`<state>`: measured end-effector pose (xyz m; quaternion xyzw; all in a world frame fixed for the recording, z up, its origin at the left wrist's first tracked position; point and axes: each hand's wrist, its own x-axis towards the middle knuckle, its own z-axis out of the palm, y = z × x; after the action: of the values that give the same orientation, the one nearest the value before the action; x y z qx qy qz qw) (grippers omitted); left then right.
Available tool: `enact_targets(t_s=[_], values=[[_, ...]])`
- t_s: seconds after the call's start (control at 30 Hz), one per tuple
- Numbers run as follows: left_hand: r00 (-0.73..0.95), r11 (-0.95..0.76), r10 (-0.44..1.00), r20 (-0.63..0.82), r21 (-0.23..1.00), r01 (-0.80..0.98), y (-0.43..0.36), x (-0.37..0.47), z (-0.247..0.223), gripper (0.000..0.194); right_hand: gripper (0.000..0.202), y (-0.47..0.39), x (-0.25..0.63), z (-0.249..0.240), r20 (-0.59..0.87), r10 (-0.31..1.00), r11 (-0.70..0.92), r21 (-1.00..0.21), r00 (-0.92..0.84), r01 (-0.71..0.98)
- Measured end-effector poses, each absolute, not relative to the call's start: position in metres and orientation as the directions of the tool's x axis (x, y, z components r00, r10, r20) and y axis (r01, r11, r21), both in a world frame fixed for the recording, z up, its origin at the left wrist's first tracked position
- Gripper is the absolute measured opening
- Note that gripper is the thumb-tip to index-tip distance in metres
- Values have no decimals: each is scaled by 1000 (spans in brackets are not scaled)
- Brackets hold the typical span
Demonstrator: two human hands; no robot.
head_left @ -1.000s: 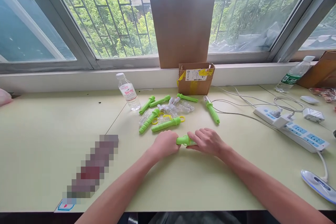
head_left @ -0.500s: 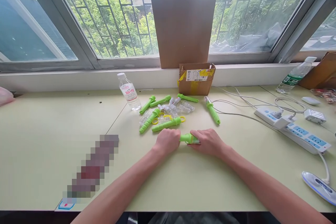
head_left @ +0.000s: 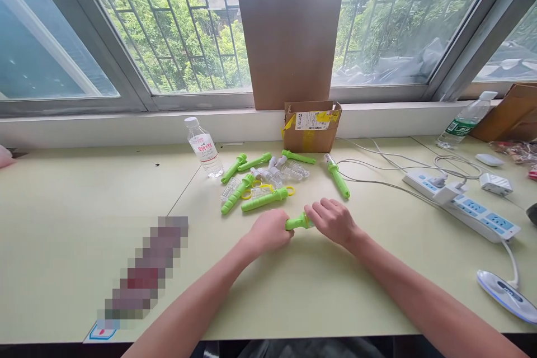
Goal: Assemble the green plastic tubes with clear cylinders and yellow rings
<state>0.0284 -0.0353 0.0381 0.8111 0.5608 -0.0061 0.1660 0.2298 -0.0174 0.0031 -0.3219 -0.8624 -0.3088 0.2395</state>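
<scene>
Both hands are closed on one green plastic tube (head_left: 297, 222), held above the table before me. My left hand (head_left: 271, 230) wraps its longer end. My right hand (head_left: 333, 221) grips the other, flared end, where a bit of a clear piece shows; the fingers hide most of it. Just beyond, another green tube (head_left: 265, 200) lies with a yellow ring (head_left: 290, 191) at its end. Behind it are several more green tubes, clear plastic caps (head_left: 296, 170) and small white parts (head_left: 273, 162). To the right lies a green tube (head_left: 338, 180) with a clear top on.
A cardboard box (head_left: 309, 140) stands by the window wall, a water bottle (head_left: 205, 151) left of the pile. On the right lie a power strip (head_left: 474, 210), cables, a white device (head_left: 505, 293) and another bottle (head_left: 461, 123). A blurred patch (head_left: 146, 268) covers the left table.
The held tube has tilted, its right end now higher. My right hand has rolled over and risen slightly, covering more of the clear end. My left hand has turned a little downward.
</scene>
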Motion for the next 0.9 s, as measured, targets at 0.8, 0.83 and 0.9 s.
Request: enact_targets(t_s=[0.8, 0.83, 0.9], values=[[358, -358, 933, -31, 12, 934, -29, 44, 28, 20, 16, -16, 231, 3, 382, 756, 524, 133, -531, 841], [359, -358, 932, -43, 40, 933, -31, 43, 31, 17, 16, -16, 233, 3, 452, 704, 541, 159, -548, 826], [382, -345, 914, -135, 236, 908, -37, 39, 38, 10, 19, -16, 235, 4, 576, 564, 585, 227, -592, 779]])
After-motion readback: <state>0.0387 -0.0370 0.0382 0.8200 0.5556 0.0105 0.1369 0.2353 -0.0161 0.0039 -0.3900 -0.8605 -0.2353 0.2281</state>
